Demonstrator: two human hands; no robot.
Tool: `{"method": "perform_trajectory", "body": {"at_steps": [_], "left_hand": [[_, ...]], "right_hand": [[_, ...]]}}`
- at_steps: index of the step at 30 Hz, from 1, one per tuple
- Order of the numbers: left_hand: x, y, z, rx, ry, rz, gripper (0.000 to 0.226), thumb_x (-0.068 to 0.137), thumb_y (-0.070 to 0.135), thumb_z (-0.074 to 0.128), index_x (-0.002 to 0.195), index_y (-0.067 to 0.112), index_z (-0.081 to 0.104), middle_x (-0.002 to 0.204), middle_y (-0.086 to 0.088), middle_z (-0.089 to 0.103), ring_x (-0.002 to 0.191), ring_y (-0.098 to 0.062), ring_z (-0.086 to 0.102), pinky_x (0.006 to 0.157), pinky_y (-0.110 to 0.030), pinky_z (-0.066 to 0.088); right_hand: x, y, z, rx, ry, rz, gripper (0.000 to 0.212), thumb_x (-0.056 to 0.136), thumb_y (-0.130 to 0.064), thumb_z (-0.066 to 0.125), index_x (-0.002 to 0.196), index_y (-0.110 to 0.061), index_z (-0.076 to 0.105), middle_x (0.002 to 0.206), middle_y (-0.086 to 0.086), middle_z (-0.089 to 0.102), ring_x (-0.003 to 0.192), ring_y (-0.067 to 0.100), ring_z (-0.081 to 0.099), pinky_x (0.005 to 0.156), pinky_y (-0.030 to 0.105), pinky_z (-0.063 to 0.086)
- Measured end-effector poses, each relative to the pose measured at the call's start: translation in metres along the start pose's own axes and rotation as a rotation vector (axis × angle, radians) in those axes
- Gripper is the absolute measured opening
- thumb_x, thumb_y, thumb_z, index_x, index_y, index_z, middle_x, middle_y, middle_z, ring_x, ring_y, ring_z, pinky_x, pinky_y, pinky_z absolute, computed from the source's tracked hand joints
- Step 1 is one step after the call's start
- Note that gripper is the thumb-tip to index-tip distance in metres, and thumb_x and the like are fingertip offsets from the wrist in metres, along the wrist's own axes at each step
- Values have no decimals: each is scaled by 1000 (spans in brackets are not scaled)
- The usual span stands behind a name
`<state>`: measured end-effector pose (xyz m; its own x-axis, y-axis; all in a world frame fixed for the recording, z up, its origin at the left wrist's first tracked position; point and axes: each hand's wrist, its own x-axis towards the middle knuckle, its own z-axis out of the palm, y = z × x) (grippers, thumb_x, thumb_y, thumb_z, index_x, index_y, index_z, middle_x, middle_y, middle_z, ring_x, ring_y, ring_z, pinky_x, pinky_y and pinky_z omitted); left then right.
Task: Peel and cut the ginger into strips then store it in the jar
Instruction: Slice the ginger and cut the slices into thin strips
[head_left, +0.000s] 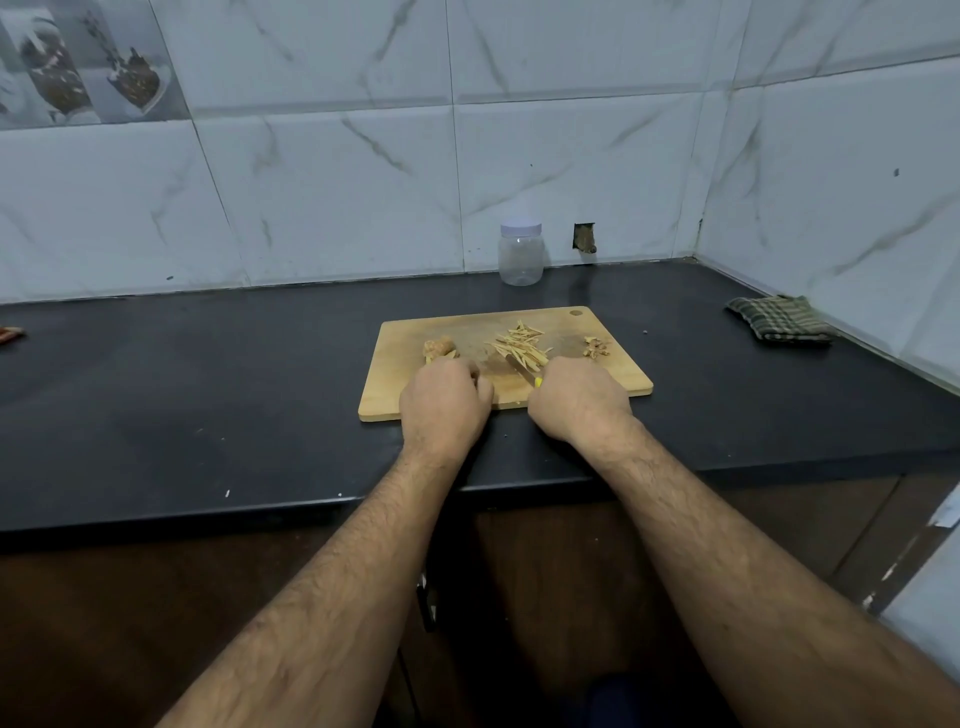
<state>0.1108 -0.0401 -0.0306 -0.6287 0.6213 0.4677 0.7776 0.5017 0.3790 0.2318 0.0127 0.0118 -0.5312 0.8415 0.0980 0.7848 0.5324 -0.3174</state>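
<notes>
A wooden cutting board (400, 384) lies on the black counter. On it sit a ginger chunk (439, 347) at the left, a pile of ginger strips (519, 343) in the middle and a small heap of peel scraps (596, 347) at the right. My right hand (576, 402) grips a knife (519, 366) with a yellow handle, its blade pointing up-left toward the strips. My left hand (447, 402) rests on the board with fingers curled, just below the ginger chunk; what lies under its fingertips is hidden. A clear jar (520, 257) with a lilac lid stands behind the board by the wall.
A folded checked cloth (779, 319) lies at the right near the corner wall. A small reddish object (10, 335) shows at the far left edge. The counter's front edge (260, 512) runs below my forearms, with dark cabinets under it.
</notes>
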Motion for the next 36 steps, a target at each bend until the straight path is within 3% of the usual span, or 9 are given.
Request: {"method": "perform_trajectory", "body": {"at_steps": [4,10,14,17,19,24,27,32,36], "left_hand": [[2,-5,-3,-89,72,-139,22,92,24,55,104,21,73,94,1,72,89,-23,65,73,-33,50],[5,-9,-2,-122,96,-213,23,95,27,58,112,23,72,102,0,70,95,-24,64,81,-36,51],[10,-12,-4,-176,81,-264,28,96,23,55,118,31,70,104,2,72,95,-24,64,74,-30,47],[18,-18,-11,-161,58,-284,27,97,22,55,116,30,71,107,-1,71,100,-26,62,73,-29,40],[27,-22,-13,-131,-1,-203,28,97,19,54,116,29,72,111,-1,71,106,-26,62,76,-28,40],[51,-24,-3,11,-215,13,31,98,29,55,126,23,67,127,0,67,117,-23,61,97,-36,50],[55,-24,0,81,-246,55,29,96,22,52,118,25,71,122,-1,69,111,-26,62,94,-38,52],[56,-27,5,105,-237,71,29,87,8,52,80,30,70,100,7,72,93,-22,64,70,-29,48],[54,-25,3,73,-198,78,25,91,15,56,94,28,77,105,5,72,98,-22,65,80,-34,53]], "right_hand": [[1,-4,4,2,-16,-18,4,93,-17,50,92,-15,53,86,3,52,82,25,51,69,32,43],[3,0,0,49,-88,7,17,90,-10,42,76,-12,52,72,5,64,64,23,64,58,28,47],[3,-8,2,91,-86,-15,21,91,-11,43,71,-14,47,71,5,60,75,28,64,60,28,46],[6,-13,9,124,-88,-23,16,91,-14,44,76,-14,50,81,6,65,79,28,67,67,31,52],[9,-14,13,148,-83,-13,12,92,-16,44,84,-14,53,86,6,67,79,27,69,67,32,54],[16,-7,21,172,-75,-3,16,94,-21,42,86,-15,55,88,7,69,82,27,66,59,30,41],[18,-5,25,175,-52,0,20,96,-26,42,90,-16,58,88,7,70,83,27,67,61,31,41],[19,-3,29,148,17,-7,26,99,-29,41,105,-15,63,90,3,64,84,24,61,63,31,39],[14,-3,28,121,51,-11,31,101,-30,40,113,-14,63,92,2,56,83,23,52,66,31,39]]}}
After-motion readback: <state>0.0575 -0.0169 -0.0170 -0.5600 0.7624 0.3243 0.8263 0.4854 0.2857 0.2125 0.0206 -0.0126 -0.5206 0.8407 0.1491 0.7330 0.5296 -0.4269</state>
